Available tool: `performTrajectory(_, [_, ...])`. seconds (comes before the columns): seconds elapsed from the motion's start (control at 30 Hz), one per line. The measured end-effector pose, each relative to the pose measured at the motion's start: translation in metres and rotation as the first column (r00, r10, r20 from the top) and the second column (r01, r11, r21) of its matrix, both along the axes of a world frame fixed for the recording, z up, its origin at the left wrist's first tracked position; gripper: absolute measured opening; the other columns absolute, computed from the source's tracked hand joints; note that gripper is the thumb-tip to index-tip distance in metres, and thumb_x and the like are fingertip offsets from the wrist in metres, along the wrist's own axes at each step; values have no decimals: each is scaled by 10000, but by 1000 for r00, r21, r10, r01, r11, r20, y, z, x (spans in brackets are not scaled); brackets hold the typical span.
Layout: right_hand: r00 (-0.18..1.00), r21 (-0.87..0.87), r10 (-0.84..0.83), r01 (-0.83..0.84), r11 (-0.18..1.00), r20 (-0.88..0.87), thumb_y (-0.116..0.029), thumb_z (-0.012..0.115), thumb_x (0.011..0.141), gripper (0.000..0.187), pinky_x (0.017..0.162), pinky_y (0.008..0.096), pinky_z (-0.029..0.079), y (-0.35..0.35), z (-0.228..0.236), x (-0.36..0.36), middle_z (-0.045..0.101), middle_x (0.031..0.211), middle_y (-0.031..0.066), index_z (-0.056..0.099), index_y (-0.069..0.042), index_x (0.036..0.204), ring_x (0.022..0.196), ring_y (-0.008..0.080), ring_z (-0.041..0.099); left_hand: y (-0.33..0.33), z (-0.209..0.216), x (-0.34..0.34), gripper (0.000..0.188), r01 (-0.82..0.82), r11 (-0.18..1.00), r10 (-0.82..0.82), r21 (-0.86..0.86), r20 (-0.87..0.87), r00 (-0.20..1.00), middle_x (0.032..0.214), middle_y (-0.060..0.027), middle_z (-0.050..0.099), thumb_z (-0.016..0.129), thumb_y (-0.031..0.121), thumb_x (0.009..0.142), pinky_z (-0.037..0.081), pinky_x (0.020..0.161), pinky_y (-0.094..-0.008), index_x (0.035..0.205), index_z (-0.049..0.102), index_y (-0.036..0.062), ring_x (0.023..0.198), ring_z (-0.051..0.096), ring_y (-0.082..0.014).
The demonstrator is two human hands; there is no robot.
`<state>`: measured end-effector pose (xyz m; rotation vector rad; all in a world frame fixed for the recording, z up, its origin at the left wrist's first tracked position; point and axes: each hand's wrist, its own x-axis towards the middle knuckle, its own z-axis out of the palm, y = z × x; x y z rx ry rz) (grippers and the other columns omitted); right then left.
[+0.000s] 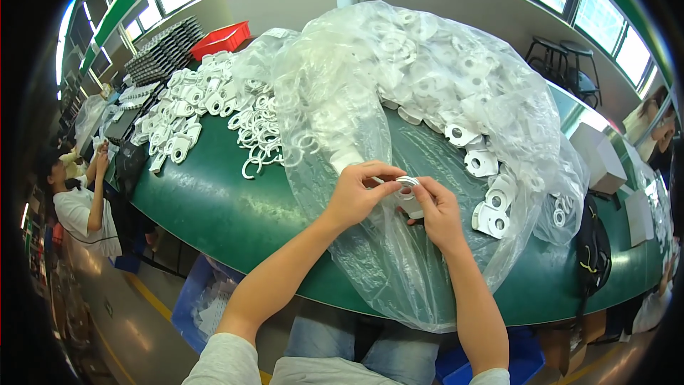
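A green table (214, 199) fills the middle of the frame. A large clear plastic bag (399, 100) of white parts sprawls over its centre and right. Loose white rings (260, 132) lie at upper left. At centre, the left hand (356, 192) and right hand (438, 210) together pinch a small white ring part (407, 192).
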<state>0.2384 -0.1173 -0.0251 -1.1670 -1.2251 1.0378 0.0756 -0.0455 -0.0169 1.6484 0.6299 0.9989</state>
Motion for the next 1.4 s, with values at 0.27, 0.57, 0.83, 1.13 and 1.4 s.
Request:
performTrajectory(0.27, [1000,-39,21,-21,999,-19,-191,471,957,266,420,229,459,-4,-1,2,582,681,39,606,18,863,505,94,559,-3,8,-3,119,-30,939,99,342,-188,977,723,-77,656,678,58,788,477,610,-239,884,691,-12,662,612,-120])
performTrajectory(0.57, [957,109,-142,118,987,253,-182,536,923,280,375,241,417,-1,-4,1,555,612,19,610,14,736,482,78,524,-13,3,3,87,-50,998,51,31,-46,998,724,-61,645,653,60,812,458,600,-225,843,655,-21,680,580,-83])
performTrajectory(0.83, [999,-21,-48,48,999,-1,-279,405,980,335,442,212,430,4,-15,10,599,712,35,580,4,944,544,88,567,-9,0,9,237,58,998,-53,40,-129,990,854,-45,630,607,48,852,483,625,-235,1080,565,-5,755,594,-99])
performTrajectory(1.13, [992,-4,76,-77,997,-98,-59,505,778,291,632,246,476,7,-16,11,606,918,59,543,15,1057,759,120,598,-1,0,2,409,181,964,-196,-196,-59,979,1047,-72,601,585,32,838,518,715,-255,1234,484,11,894,604,-133])
performTrajectory(1.4, [1000,42,2,-3,999,27,-40,531,759,263,714,259,448,2,-5,5,597,887,47,553,20,1013,805,104,550,-11,-7,9,509,171,978,-174,-122,-17,985,1123,-72,549,579,-39,763,472,897,-306,1249,447,38,1021,555,-153])
